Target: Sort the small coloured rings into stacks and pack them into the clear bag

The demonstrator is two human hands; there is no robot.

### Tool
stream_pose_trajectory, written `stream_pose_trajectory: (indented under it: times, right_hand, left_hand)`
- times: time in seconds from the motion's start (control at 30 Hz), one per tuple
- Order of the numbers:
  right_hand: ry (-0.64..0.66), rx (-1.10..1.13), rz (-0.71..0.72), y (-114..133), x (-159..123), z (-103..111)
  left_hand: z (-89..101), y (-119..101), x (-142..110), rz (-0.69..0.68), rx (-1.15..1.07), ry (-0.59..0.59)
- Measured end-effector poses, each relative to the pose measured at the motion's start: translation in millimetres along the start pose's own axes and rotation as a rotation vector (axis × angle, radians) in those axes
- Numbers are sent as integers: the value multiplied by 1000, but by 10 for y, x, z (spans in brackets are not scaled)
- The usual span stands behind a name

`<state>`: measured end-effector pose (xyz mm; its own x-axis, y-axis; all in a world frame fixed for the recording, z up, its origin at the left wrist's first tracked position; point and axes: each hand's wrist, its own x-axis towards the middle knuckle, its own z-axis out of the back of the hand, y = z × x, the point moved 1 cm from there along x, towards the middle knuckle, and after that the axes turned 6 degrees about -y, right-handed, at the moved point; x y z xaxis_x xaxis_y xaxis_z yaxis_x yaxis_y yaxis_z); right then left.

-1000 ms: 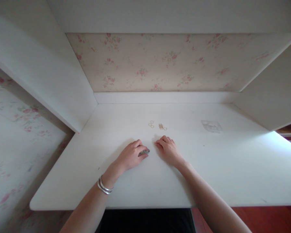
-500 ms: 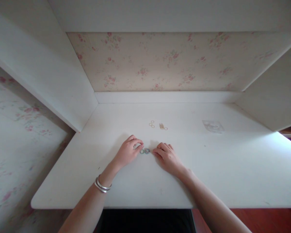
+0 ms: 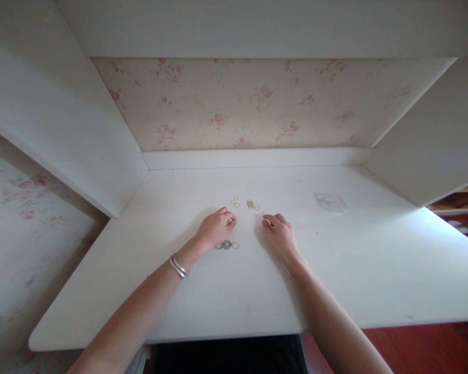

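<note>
Small grey-green rings [image 3: 226, 244] lie bunched on the white table below my left hand [image 3: 215, 228], which partly covers them. A single thin gold-coloured ring [image 3: 235, 245] rests just right of that bunch. My left hand is closed, thumb and forefinger tips together; whatever may be between them is hidden. My right hand [image 3: 281, 235] is loosely curled, with a small gap between thumb and forefinger and nothing visible there. Beyond the hands lie several loose gold-coloured rings [image 3: 234, 201] on the left and an overlapping cluster of gold-coloured rings [image 3: 251, 204] nearer my right hand.
A flat, clear plastic bag [image 3: 330, 202] lies on the white table [image 3: 354, 270], right of the rings. White side panels [image 3: 97, 119] flank the table, with a low ledge [image 3: 257, 158] along its back. A small dark speck [image 3: 317, 233] is on the surface.
My left hand has let go of the grey-green rings and moved forward. One gold-coloured ring now shows beside them. My right hand has shifted right and forward, away from the bunch.
</note>
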<state>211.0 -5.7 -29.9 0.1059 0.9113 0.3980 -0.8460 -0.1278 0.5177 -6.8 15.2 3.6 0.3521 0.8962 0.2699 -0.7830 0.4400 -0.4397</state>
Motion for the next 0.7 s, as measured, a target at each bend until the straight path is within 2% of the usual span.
stream_pose_trajectory:
  times: [0.17, 0.27, 0.37, 0.53, 0.7]
  right_hand:
    - [7, 57, -24, -2, -3, -5]
    - [-2, 98, -42, -10, 7, -18]
    - [-15, 125, -51, -30, 21, -25]
    - [2, 133, -50, -41, 24, -20]
    - [4, 122, -53, -37, 19, -23]
  left_hand:
    - [-179, 9, 366, 21, 137, -39]
    - [-272, 39, 478, 37, 158, -63]
    - [-323, 63, 535, 50, 161, -37]
    - [-292, 29, 515, -12, 128, 25]
    - [-136, -94, 217, -100, 13, 41]
